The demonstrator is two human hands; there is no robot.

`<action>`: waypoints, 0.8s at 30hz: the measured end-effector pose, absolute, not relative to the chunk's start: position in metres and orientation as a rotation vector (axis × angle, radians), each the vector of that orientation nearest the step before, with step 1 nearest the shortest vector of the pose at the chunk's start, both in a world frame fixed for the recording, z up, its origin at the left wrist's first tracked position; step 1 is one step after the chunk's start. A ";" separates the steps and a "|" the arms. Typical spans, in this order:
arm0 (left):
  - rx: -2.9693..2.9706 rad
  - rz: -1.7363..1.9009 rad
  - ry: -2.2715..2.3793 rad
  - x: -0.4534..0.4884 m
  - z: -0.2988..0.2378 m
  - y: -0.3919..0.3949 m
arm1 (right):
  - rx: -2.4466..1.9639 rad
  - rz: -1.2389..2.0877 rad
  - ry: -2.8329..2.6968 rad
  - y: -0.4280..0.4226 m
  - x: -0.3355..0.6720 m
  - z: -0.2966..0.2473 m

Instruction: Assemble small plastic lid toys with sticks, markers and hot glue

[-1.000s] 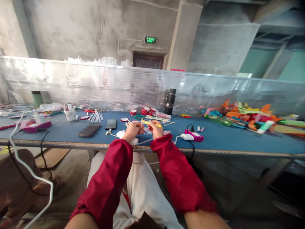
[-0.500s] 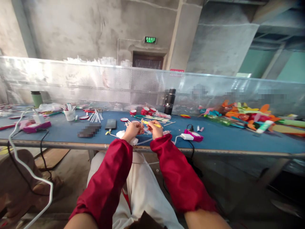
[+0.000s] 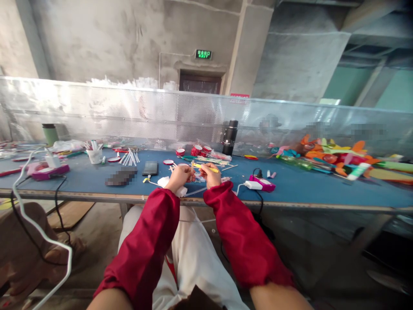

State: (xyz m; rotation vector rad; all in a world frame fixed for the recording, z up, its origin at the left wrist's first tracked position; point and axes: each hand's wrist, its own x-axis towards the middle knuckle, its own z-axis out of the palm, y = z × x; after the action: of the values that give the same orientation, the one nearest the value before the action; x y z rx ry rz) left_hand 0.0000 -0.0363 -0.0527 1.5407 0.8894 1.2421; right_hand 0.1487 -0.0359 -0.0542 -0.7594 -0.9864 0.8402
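Close together above the front of the blue table, both of my hands are closed. My left hand (image 3: 180,176) pinches a thin pale stick (image 3: 192,165) that stands roughly upright; its lower part is hidden by the fingers. In my right hand (image 3: 210,173) is a slim yellow pen-like tool (image 3: 196,165), its tip pointing left at the stick. Whether the tip touches the stick is too small to tell. Small pale scraps and strips (image 3: 200,189) lie under and around the hands. A white object (image 3: 163,181) rests beside my left wrist, partly covered by it.
Left of my hands lie a phone (image 3: 150,168), a dark blurred object (image 3: 121,176), white sticks (image 3: 129,157) and a cup of pens (image 3: 94,156). Behind stand red patterned tape rolls (image 3: 196,150) and a black bottle (image 3: 230,137). Rightward are a purple power strip (image 3: 263,184) and colourful shapes (image 3: 335,157).
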 end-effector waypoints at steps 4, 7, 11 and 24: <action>1.551 1.239 0.882 0.000 -0.053 -0.036 | -0.758 0.841 -0.982 -0.037 0.148 -0.054; 1.557 1.238 0.884 -0.001 -0.053 -0.037 | -0.758 0.841 -0.988 -0.038 0.148 -0.054; 1.537 1.245 0.883 -0.001 -0.052 -0.037 | -0.756 0.837 -0.986 -0.037 0.149 -0.054; 1.517 1.254 0.879 0.000 -0.054 -0.035 | -0.733 0.853 -0.962 -0.037 0.149 -0.053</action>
State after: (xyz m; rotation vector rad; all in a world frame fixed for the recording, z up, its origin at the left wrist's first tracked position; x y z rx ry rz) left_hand -0.0002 -0.0351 -0.0535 1.5167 0.8790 1.2538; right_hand 0.1488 -0.0374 -0.0526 -0.7331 -0.9616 0.8528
